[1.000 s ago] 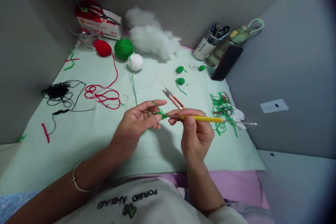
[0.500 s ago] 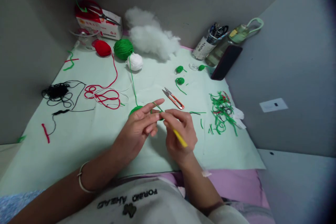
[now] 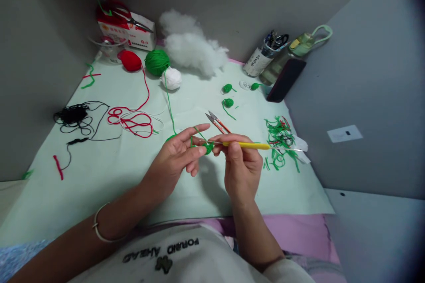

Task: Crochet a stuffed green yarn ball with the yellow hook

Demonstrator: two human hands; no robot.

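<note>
My left hand (image 3: pixel 171 159) pinches a small green crochet piece (image 3: pixel 208 147) between thumb and fingers, and green yarn (image 3: pixel 199 131) loops over its raised index finger. My right hand (image 3: pixel 244 166) grips a crochet hook (image 3: pixel 250 145) by its yellow handle. The hook lies nearly level, its metal tip at the green piece. Behind my left hand, a green yarn strand (image 3: pixel 169 106) runs up toward the yarn balls; part of a green mass there is hidden by the fingers. Thread snips (image 3: pixel 217 121) with orange handles lie just beyond my right hand, partly covered by it.
Green (image 3: pixel 157 62), white (image 3: pixel 171 78) and red yarn balls (image 3: pixel 131 61) sit at the back, near white stuffing (image 3: pixel 195 48). Black yarn (image 3: pixel 71 115) lies left, green scraps (image 3: pixel 282 141) right. Small green crochet pieces (image 3: pixel 228 103) lie near a leaning phone (image 3: pixel 286 80).
My right hand has moved right and turned, swinging the hook from a slant toward me to nearly level. The green piece now shows more, and the snips' handles are covered.
</note>
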